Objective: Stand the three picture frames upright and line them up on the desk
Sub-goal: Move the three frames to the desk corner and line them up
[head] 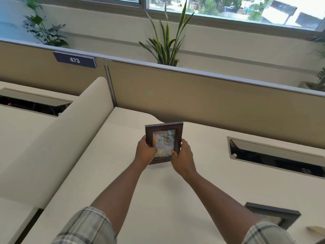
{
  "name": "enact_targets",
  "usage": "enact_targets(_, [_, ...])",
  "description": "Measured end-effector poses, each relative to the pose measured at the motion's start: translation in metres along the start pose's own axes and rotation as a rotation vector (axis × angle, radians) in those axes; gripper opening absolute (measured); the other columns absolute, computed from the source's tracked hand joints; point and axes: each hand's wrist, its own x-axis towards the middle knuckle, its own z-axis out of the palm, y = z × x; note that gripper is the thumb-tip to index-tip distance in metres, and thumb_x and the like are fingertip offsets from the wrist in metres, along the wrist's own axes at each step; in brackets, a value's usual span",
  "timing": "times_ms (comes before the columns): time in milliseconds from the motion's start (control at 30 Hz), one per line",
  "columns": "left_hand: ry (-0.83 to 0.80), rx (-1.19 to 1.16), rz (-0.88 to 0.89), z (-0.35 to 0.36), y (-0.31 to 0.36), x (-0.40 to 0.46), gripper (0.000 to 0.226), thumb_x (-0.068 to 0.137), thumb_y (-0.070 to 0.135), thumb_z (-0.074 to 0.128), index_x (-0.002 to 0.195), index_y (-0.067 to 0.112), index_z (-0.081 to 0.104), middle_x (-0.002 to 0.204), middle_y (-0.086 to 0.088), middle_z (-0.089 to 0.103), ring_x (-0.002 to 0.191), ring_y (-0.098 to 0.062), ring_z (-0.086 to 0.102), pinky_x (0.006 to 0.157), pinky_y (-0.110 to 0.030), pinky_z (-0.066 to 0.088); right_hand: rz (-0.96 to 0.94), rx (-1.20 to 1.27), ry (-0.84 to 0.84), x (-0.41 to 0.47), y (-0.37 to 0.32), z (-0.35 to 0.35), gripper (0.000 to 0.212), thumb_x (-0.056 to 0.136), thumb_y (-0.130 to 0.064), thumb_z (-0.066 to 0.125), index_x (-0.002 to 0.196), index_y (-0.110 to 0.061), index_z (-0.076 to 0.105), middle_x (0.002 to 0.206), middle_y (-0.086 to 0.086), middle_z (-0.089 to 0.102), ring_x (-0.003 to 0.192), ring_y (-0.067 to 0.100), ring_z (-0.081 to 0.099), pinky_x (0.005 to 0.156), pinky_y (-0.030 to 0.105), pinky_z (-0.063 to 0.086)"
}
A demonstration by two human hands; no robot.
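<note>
A dark brown picture frame (164,132) with a pastel picture stands nearly upright on the cream desk (158,199), a short way in front of the beige partition. My left hand (145,152) grips its left edge and my right hand (182,158) grips its lower right corner. A second dark frame (274,216) lies flat on the desk at the lower right, partly behind my right arm. A third frame is not visible.
A beige partition (211,95) with a "473" sign (74,60) runs along the back of the desk. A cable slot (274,155) opens in the desk at the right. A curved cream divider (58,134) borders the left side. Plants stand behind the partition.
</note>
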Motion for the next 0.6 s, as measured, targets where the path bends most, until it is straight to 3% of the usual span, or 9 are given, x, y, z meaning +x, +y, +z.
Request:
enact_targets(167, [0.027, 0.031, -0.014, -0.012, 0.002, 0.047, 0.058, 0.066, -0.018, 0.055, 0.118, 0.008, 0.058, 0.113, -0.014, 0.068, 0.108, -0.032, 0.065, 0.089, -0.053, 0.056, -0.064, 0.031, -0.07, 0.044, -0.004, 0.021, 0.056, 0.081, -0.003, 0.053, 0.133, -0.019, 0.039, 0.127, 0.007, 0.055, 0.116, 0.023, 0.055, 0.087, 0.029, 0.048])
enact_targets(600, [0.074, 0.001, -0.047, -0.023, -0.019, 0.096, 0.057, 0.068, -0.016, 0.062, 0.115, 0.014, 0.057, 0.11, -0.007, 0.069, 0.11, -0.03, 0.066, 0.088, -0.052, 0.057, -0.108, 0.043, -0.156, 0.085, 0.001, 0.049, 0.063, 0.087, -0.008, 0.058, 0.143, -0.023, 0.032, 0.139, 0.005, 0.048, 0.125, 0.02, 0.05, 0.094, 0.03, 0.048])
